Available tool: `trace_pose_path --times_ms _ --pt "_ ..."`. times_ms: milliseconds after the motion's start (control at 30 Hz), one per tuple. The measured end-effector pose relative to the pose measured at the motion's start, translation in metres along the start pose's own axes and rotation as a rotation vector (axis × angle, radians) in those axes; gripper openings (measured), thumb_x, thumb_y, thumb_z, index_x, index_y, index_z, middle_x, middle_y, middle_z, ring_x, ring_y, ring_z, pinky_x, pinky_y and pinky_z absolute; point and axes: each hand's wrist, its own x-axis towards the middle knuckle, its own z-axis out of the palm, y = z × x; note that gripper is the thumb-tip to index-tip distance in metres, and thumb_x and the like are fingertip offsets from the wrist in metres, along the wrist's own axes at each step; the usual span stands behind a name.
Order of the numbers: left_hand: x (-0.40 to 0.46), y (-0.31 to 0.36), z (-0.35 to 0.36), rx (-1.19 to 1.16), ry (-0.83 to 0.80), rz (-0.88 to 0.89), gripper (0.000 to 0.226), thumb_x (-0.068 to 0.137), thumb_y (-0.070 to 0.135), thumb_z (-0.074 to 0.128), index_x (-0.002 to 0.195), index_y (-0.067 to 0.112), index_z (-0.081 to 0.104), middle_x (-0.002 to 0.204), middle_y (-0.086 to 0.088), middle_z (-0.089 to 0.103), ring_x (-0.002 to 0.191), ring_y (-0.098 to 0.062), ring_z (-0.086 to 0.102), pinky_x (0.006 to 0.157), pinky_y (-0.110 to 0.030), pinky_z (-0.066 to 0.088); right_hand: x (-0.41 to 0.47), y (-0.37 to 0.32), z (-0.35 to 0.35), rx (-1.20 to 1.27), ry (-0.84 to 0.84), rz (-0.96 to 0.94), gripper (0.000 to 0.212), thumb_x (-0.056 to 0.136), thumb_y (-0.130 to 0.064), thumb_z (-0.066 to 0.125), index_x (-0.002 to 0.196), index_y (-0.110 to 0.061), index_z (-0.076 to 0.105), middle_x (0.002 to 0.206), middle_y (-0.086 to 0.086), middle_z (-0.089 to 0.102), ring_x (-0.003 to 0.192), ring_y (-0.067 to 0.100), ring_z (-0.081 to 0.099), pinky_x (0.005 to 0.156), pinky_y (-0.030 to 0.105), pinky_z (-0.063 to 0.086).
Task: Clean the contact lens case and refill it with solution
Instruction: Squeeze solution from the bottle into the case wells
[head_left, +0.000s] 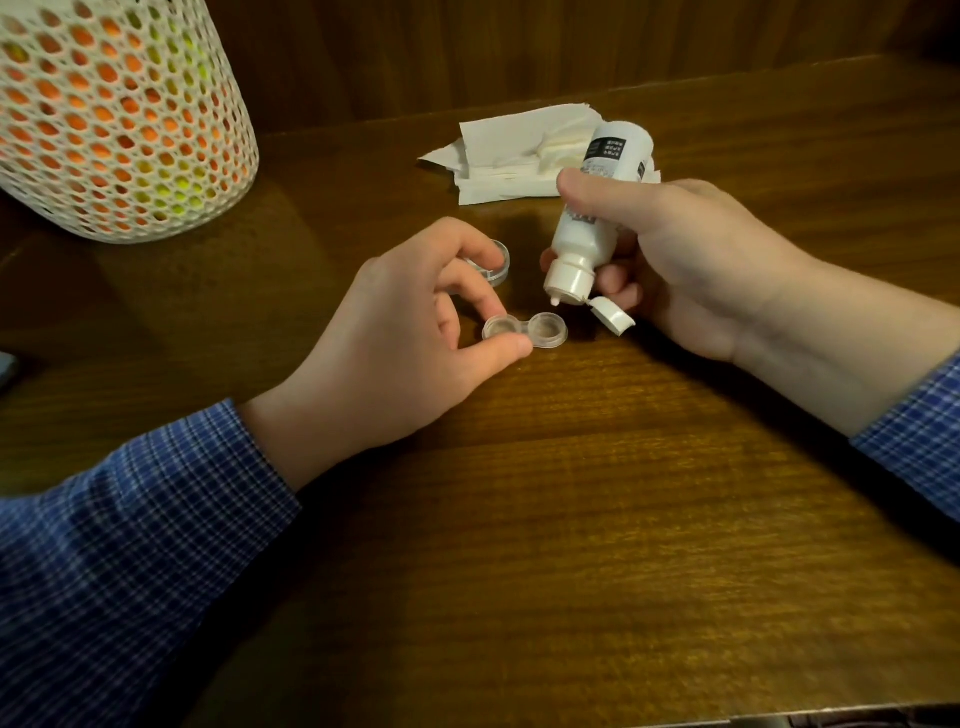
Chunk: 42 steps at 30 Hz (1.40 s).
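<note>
A clear two-well contact lens case (540, 332) lies on the wooden table (571, 519) with both wells uncovered. My left hand (410, 343) pinches its left well between thumb and forefinger. My right hand (691, 265) holds a white solution bottle (592, 218) tipped nozzle-down, its flip cap (614, 316) hanging open. The nozzle tip hovers just above the right well. A clear lid (496, 260) sits on the table behind my left fingers, partly hidden.
Crumpled white tissues (514, 156) lie at the back behind the bottle. A white mesh lamp or basket (119, 124) glowing orange and yellow stands at the far left. A dark wooden wall closes the back.
</note>
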Motion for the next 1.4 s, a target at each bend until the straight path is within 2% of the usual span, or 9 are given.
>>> trace_pose_path --times_ms 167,333,467,1000,1267,1400 --pt "0.0005 0.0003 -0.0007 -0.006 0.0 -0.003 0.055 0.079 0.037 0.084 0.125 0.02 0.058 0.09 0.015 0.072 0.055 -0.012 0.063 0.049 -0.012 0.047 0.002 -0.0028 -0.0034 0.063 -0.038 0.038 0.033 0.092 -0.04 0.072 0.109 -0.014 0.061 0.1 0.017 0.066 0.046 0.008 0.044 0.04 0.018 0.036" --pt "0.0005 0.0003 0.0001 -0.001 -0.006 0.001 0.055 0.079 0.037 0.084 0.124 0.02 0.058 0.09 0.015 0.071 0.055 -0.011 0.063 0.048 -0.011 0.046 -0.0017 -0.0013 -0.0017 -0.039 -0.031 0.017 0.038 0.091 -0.041 0.074 0.115 -0.013 0.065 0.097 0.013 0.077 0.054 0.009 0.05 0.044 0.018 0.039" --pt "0.0005 -0.0005 0.0001 0.001 -0.002 0.004 0.055 0.079 0.037 0.084 0.124 0.021 0.058 0.089 0.016 0.071 0.055 -0.01 0.063 0.049 -0.013 0.048 -0.0048 0.0013 0.0013 -0.138 -0.044 -0.043 0.03 0.091 -0.039 0.073 0.107 -0.014 0.067 0.087 0.006 0.079 0.055 0.009 0.053 0.044 0.019 0.041" --pt "0.0006 -0.0021 0.0015 -0.001 0.009 0.016 0.053 0.079 0.036 0.085 0.122 0.021 0.058 0.088 0.016 0.071 0.054 -0.009 0.063 0.05 -0.013 0.048 -0.004 0.0028 0.0006 -0.107 -0.069 -0.061 0.022 0.092 -0.037 0.073 0.099 -0.016 0.068 0.079 0.005 0.077 0.059 0.014 0.053 0.045 0.02 0.039" --pt "0.0004 -0.0016 0.0009 0.0 0.004 0.005 0.055 0.078 0.038 0.085 0.123 0.021 0.058 0.088 0.016 0.072 0.055 -0.01 0.064 0.05 -0.014 0.048 -0.0049 0.0023 0.0002 -0.115 -0.07 -0.061 0.021 0.091 -0.036 0.074 0.095 -0.016 0.069 0.085 0.01 0.079 0.063 0.017 0.054 0.044 0.02 0.039" --pt "0.0002 -0.0015 0.0005 -0.009 0.004 -0.002 0.055 0.078 0.037 0.085 0.124 0.022 0.057 0.089 0.016 0.072 0.054 -0.01 0.063 0.049 -0.013 0.047 -0.0066 0.0011 0.0013 -0.123 -0.073 -0.057 0.023 0.091 -0.036 0.074 0.098 -0.015 0.069 0.083 0.008 0.078 0.073 0.025 0.055 0.044 0.02 0.039"
